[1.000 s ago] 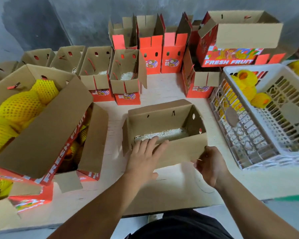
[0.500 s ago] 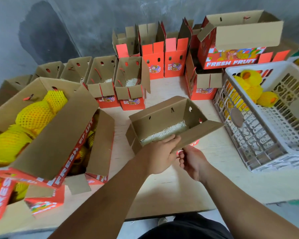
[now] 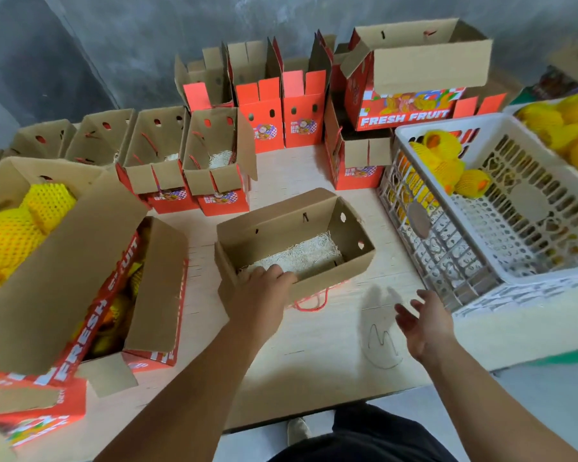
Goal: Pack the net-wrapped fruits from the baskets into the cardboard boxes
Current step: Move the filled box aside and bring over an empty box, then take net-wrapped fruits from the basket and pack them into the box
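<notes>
Box: open cardboard box point(image 3: 294, 241) sits mid-table, shredded paper in its bottom, long axis running left to right.
Left hand: left hand point(image 3: 264, 288) grips the box's near wall, fingers curled over the rim.
Right hand: right hand point(image 3: 421, 323) hovers loose and holds nothing, between box and white basket point(image 3: 501, 228).
Fruit: net-wrapped fruits point(image 3: 447, 165) lie in the basket's far corner, forward and right.
Nearer hand: the right, by judgement.

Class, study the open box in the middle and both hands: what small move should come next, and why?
Probably the open right hand reaches into the white plastic basket for a yellow net-wrapped fruit: the brown cardboard box holds only shredded padding, and the left hand grips its near wall.
</notes>
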A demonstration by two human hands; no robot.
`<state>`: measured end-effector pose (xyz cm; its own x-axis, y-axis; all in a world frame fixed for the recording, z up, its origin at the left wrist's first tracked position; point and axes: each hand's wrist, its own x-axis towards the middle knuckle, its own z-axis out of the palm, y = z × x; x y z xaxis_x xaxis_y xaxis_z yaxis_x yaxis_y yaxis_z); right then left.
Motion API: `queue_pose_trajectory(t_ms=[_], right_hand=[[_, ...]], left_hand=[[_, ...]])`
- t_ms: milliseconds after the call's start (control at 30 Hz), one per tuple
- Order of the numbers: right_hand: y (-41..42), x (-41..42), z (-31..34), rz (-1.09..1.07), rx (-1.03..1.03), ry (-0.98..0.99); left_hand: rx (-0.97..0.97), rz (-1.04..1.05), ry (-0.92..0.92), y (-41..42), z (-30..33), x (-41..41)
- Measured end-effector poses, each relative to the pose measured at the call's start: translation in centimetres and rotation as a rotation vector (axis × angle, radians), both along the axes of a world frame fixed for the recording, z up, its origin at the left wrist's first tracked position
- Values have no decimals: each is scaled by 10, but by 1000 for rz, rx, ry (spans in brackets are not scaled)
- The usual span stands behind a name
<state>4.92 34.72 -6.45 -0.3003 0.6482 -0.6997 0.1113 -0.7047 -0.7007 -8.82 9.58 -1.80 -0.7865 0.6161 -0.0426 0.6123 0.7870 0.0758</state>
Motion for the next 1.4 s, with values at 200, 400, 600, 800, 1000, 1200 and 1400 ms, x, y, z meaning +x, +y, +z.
queue_pose_trajectory(t_ms=[200, 400, 600, 800, 1000, 1200, 1400], right_hand=[[18, -12, 22, 477, 870, -152], [47, -22, 32, 629, 1020, -18], [163, -23, 68, 553, 1176, 123], [307, -38, 47, 805, 1004, -80], [418, -110, 1, 1184, 1042, -474], [458, -162, -42, 1177, 1284, -756], [445, -158, -61, 1117, 1288, -727]], left_hand=[[-34, -105, -456, -22, 6, -13], [405, -39, -484, 94, 23, 16], [827, -34, -563, 302, 34, 35], [239, -298, -105, 433, 22, -7], [29, -264, -108, 463, 12, -51], [41, -132, -112, 469, 6, -60], [-102, -122, -68, 471, 5, -59]])
